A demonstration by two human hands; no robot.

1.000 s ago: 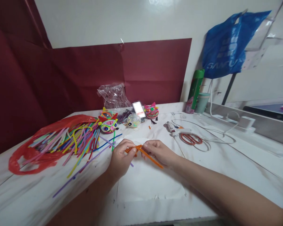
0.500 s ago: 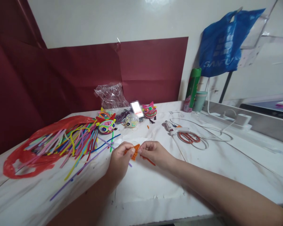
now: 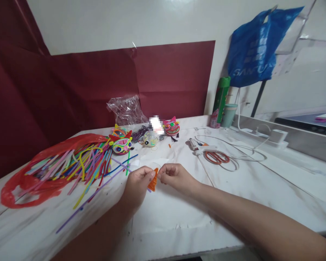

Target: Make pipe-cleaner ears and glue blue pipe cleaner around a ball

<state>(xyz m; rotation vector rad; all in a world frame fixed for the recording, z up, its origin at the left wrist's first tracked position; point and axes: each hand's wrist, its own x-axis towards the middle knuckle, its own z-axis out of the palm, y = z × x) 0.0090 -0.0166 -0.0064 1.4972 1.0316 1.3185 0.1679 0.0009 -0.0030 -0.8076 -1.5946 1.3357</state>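
Observation:
Over the white sheet (image 3: 179, 214) in front of me, both hands meet at a small orange piece (image 3: 153, 181) that looks like a bent, folded pipe cleaner. My left hand (image 3: 137, 183) pinches its left side between thumb and fingers. Curled and closed, my right hand (image 3: 176, 175) has its fingertips at the upper right edge of the piece. What lies inside the right fist is hidden. Just left of the hands, a purple pipe cleaner (image 3: 91, 194) lies slantwise on the table.
Many coloured pipe cleaners (image 3: 78, 163) spill from a red plastic bag (image 3: 12, 195) on the left. Decorated ball-like heads (image 3: 121, 146) and a clear ball (image 3: 150, 140) stand behind. To the right lie a glue gun (image 3: 206, 148) and coiled orange cable (image 3: 216, 158); farther back stands a green can (image 3: 221, 101).
The orange strip end that stuck out below my right hand is no longer visible. The folded orange piece now hangs lower and more upright. My right fingers have curled in more tightly.

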